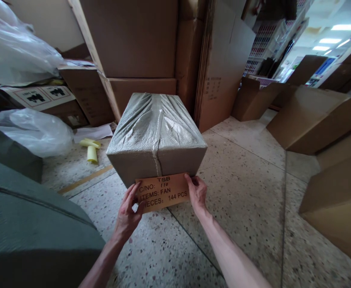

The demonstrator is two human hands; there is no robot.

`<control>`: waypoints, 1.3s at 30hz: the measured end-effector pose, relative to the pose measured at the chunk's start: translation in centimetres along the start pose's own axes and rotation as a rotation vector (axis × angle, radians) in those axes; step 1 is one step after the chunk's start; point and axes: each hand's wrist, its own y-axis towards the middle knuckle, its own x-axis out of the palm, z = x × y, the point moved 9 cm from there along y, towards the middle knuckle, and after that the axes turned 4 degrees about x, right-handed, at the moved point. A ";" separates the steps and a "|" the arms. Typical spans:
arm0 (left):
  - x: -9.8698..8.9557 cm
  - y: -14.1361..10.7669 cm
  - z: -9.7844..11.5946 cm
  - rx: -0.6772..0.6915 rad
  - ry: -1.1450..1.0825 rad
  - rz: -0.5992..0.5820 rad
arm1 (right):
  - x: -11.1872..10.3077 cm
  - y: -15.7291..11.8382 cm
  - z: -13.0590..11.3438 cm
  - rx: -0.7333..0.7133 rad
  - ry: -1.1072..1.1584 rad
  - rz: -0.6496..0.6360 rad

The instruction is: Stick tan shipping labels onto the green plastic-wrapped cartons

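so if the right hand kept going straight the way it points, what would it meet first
The right hand already touches the edge of the brown label; just past that, it would likely meet the front of the wrapped box, though the gap is hard to judge.

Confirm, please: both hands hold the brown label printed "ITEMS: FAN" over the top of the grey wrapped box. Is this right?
Not quite: in the head view, the brown label is at the near side of the grey wrapped box, not over its top. The left hand and right hand do hold it.
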 end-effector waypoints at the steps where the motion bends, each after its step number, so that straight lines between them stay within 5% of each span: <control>1: 0.0 0.0 -0.2 -0.006 0.004 -0.002 | 0.0 0.0 0.0 -0.005 -0.011 0.007; 12: 0.1 -0.4 -0.9 -0.079 -0.163 0.079 | -0.5 -0.7 -0.8 -0.084 -0.214 -0.051; 19: 0.3 -1.9 -2.3 -0.288 -0.417 0.255 | 0.4 -0.5 1.5 -0.087 -0.182 -0.302; 26: 1.8 -2.7 -5.8 -0.462 -0.387 0.134 | 1.3 -0.5 4.7 -0.081 -0.146 -0.457; 39: 2.1 -2.0 -8.6 -0.449 -0.270 0.099 | 1.2 0.8 4.9 -0.227 -0.431 -0.302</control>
